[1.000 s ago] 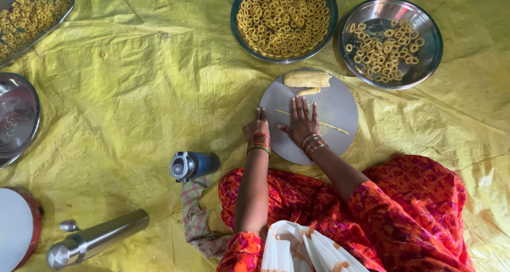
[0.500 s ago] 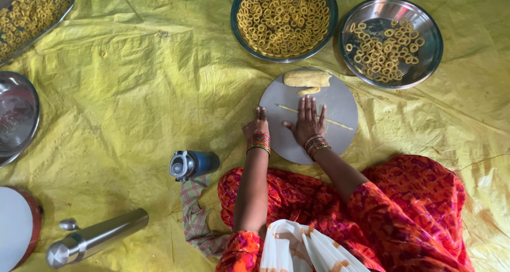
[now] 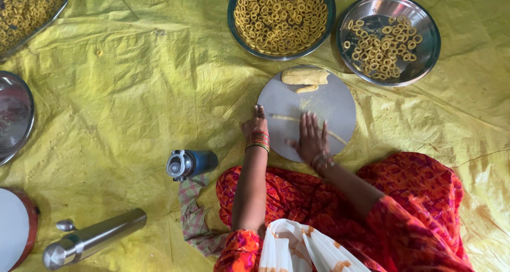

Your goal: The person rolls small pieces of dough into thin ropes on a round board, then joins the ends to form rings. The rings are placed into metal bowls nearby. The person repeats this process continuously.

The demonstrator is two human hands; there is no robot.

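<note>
The right hand [image 3: 312, 136] lies flat on the round grey board [image 3: 334, 99], fingers spread a little and pressed down over a thin strip of dough [image 3: 284, 117]; the strip runs from just right of the left hand, under the right palm, and shows again as a pale line near the board's right edge. The left hand [image 3: 255, 124] rests at the board's left rim, fingers together and pointing away from the person, its fingertips close to the strip's left end (whether they touch it I cannot tell); red and gold bangles sit at that wrist.

At the far side of the board lies a lump of dough [image 3: 304, 76], with 1 smaller piece [image 3: 306, 88] just beside it. Beyond the board stand 2 round dishes: a bowl [image 3: 325, 35] heaped with dough rings, and to its right a steel plate [image 3: 425, 59] holding a looser scatter of rings.

Everything sits on a yellow sheet [image 3: 133, 91]; near the person's left knee lies a blue bottle [image 3: 191, 162] on its side, with a checked cloth [image 3: 194, 219] beneath it and a steel cylinder [image 3: 95, 239] further left.
</note>
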